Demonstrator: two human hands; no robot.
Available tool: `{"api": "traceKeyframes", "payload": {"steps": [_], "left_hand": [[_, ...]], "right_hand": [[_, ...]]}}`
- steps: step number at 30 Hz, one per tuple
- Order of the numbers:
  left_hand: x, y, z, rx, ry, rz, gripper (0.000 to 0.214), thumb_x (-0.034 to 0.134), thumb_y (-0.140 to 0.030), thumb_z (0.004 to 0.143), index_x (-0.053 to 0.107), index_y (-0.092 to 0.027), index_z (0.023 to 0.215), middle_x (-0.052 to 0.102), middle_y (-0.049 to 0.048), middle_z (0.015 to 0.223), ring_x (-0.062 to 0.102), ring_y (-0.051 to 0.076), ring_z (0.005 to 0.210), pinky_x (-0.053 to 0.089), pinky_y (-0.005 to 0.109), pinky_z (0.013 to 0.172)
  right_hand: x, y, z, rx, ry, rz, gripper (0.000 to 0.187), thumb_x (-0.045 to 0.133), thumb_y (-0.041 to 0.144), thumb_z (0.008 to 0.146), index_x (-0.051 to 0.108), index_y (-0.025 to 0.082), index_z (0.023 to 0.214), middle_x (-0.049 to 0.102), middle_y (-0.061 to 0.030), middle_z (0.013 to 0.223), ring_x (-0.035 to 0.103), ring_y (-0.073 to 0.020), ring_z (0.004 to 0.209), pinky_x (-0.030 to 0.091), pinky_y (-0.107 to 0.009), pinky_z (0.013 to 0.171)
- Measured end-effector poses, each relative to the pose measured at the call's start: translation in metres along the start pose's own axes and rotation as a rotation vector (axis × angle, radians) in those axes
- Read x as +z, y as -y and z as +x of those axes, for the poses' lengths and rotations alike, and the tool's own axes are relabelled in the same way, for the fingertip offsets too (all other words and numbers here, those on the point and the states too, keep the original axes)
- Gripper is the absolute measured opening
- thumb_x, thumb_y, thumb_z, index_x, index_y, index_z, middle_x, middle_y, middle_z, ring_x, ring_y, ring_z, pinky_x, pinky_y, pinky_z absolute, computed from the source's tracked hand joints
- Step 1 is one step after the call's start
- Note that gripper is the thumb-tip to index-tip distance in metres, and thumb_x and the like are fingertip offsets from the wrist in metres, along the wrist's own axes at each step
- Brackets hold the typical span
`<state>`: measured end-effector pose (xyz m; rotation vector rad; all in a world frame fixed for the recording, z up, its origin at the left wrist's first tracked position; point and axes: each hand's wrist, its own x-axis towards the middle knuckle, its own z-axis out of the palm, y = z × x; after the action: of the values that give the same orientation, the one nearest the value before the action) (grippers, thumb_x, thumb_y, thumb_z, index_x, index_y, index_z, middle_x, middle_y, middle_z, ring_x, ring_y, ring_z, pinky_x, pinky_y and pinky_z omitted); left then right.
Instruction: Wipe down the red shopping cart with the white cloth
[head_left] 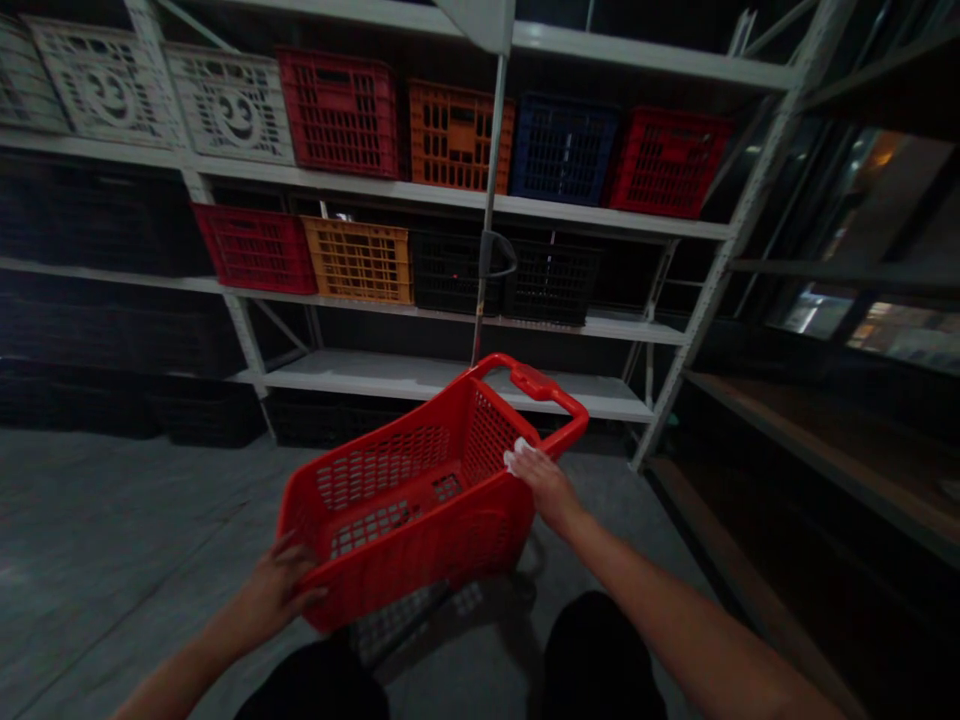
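Note:
A red plastic shopping basket (420,500) with perforated walls and a red handle is held tilted above the floor in front of me. My left hand (279,592) grips its near left corner, fingers curled over the rim. My right hand (541,478) is closed on the basket's right rim near the handle, with a small white cloth or paper pressed under its fingers. The basket looks empty inside. My knees show dark at the bottom of the view.
White metal shelving (450,375) stands ahead with red, orange, blue, black and white crates (341,110) on its upper levels. A thin metal pole (486,230) with a black handle rises behind the basket. Dark shelves (825,440) run along the right. Grey floor (112,540) lies to the left.

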<state>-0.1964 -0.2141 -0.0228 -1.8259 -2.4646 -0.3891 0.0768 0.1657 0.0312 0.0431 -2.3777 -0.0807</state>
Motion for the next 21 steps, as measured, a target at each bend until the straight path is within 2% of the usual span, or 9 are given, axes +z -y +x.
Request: {"api": "traceKeyframes", "payload": {"steps": [2,4,7,10,13,15,17,19,21], "left_hand": [[-0.003,0.009,-0.001,-0.013,0.019,0.012,0.033,0.045,-0.052,0.079,0.066,-0.028,0.087,0.068,0.0004,0.094,0.057,0.020,0.096,0.019,0.043,0.107],[-0.005,0.020,-0.002,-0.023,0.040,0.032,0.034,0.045,-0.053,0.079,0.066,-0.028,0.088,0.068,0.0003,0.096,0.057,0.021,0.099,0.020,0.045,0.106],[-0.007,0.033,-0.001,-0.089,0.076,0.077,0.031,0.048,-0.050,0.076,0.066,-0.027,0.088,0.068,0.0010,0.099,0.057,0.025,0.101,0.020,0.053,0.103],[-0.012,0.026,0.013,-0.234,0.116,0.124,0.034,0.055,-0.049,0.068,0.066,-0.023,0.088,0.069,0.0054,0.099,0.058,0.030,0.101,0.023,0.059,0.098],[-0.028,-0.016,0.045,-0.254,0.085,0.049,0.049,0.050,-0.058,0.069,0.063,-0.022,0.099,0.066,0.0095,0.106,0.057,0.030,0.104,0.034,0.048,0.095],[-0.040,-0.060,0.075,-0.168,0.055,-0.075,0.054,0.039,-0.060,0.077,0.059,-0.020,0.107,0.065,0.0093,0.110,0.058,0.025,0.104,0.039,0.036,0.093],[-0.048,-0.110,0.111,-0.119,0.049,-0.191,0.054,0.028,-0.056,0.084,0.059,-0.017,0.107,0.066,0.0093,0.108,0.061,0.021,0.098,0.042,0.030,0.087],[-0.049,-0.155,0.147,-0.046,0.013,-0.233,0.053,0.022,-0.051,0.088,0.057,-0.017,0.109,0.065,0.0079,0.110,0.059,0.018,0.101,0.041,0.026,0.089],[-0.042,-0.189,0.178,-0.038,0.003,-0.201,0.053,0.016,-0.047,0.090,0.058,-0.018,0.105,0.065,0.0060,0.108,0.060,0.014,0.099,0.040,0.023,0.087]], "right_hand": [[-0.013,-0.003,-0.004,-0.059,0.032,0.002,0.045,0.033,0.008,0.088,0.046,0.019,0.130,0.051,-0.0058,0.130,0.036,-0.0158,0.128,0.032,-0.039,0.105],[-0.034,-0.024,-0.008,-0.050,0.011,-0.034,0.047,0.029,0.004,0.087,0.049,0.019,0.127,0.053,-0.0055,0.127,0.039,-0.0145,0.126,0.032,-0.040,0.105],[-0.066,-0.063,-0.015,0.071,-0.093,-0.123,0.050,0.027,0.002,0.083,0.055,0.019,0.121,0.058,-0.0060,0.122,0.044,-0.0159,0.122,0.033,-0.042,0.103],[-0.078,-0.084,-0.022,0.226,-0.221,-0.172,0.046,0.031,0.005,0.081,0.061,0.018,0.113,0.063,-0.0080,0.113,0.051,-0.0200,0.115,0.038,-0.043,0.098],[-0.067,-0.072,-0.026,0.403,-0.373,-0.131,0.037,0.035,0.012,0.083,0.061,0.017,0.109,0.064,-0.0112,0.108,0.056,-0.0219,0.106,0.044,-0.040,0.090],[-0.049,-0.048,-0.024,0.528,-0.513,-0.056,0.031,0.039,0.019,0.085,0.062,0.016,0.106,0.062,-0.0129,0.103,0.057,-0.0224,0.099,0.047,-0.038,0.085],[-0.027,-0.017,-0.019,0.626,-0.637,0.061,0.024,0.043,0.023,0.085,0.062,0.017,0.099,0.061,-0.0119,0.096,0.057,-0.0219,0.092,0.047,-0.035,0.081],[-0.004,0.014,-0.013,0.683,-0.695,0.197,0.019,0.045,0.024,0.084,0.061,0.019,0.094,0.060,-0.0090,0.089,0.057,-0.0203,0.086,0.047,-0.033,0.078],[0.016,0.038,-0.007,0.707,-0.693,0.308,0.016,0.046,0.023,0.083,0.060,0.019,0.090,0.059,-0.0071,0.087,0.056,-0.0191,0.085,0.046,-0.032,0.078]]}}
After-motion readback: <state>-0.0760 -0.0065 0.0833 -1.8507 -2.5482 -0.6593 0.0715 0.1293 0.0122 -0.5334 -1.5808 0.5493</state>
